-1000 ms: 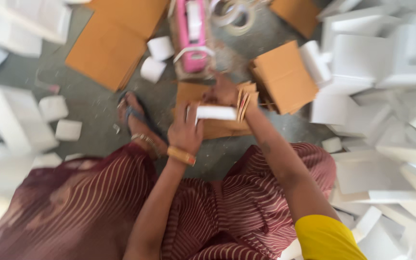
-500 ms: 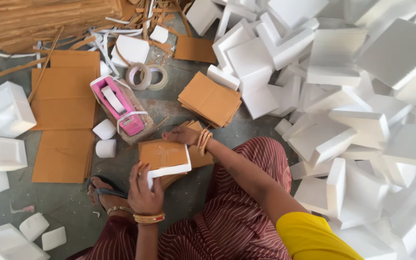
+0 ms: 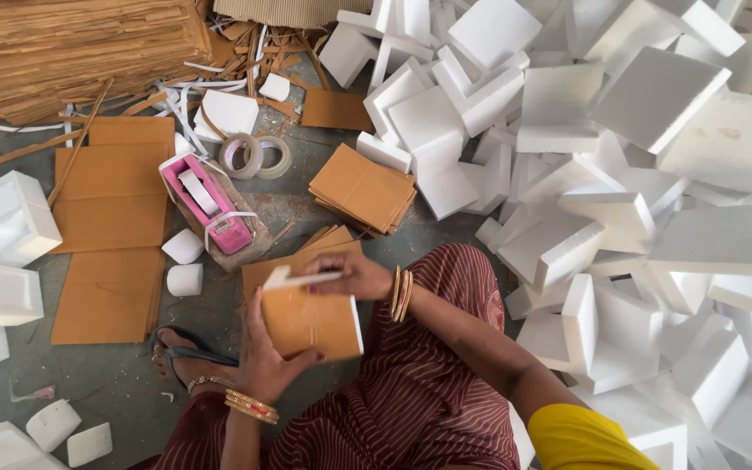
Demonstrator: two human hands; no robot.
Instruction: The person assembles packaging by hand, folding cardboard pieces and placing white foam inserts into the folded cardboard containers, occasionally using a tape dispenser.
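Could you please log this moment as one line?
left hand: holds card-wrapped foam block | right hand: on block's top edge | tape dispenser: on floor

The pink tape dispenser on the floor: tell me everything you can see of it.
The pink tape dispenser is a long plastic body with a white tape strip running along its top and a white band looped around its near end. It lies flat at a slant on a grey-brown block, on the floor left of the person's hands. Neither hand touches it. Two clear tape rolls lie just beyond it, brown cardboard sheets to its left.
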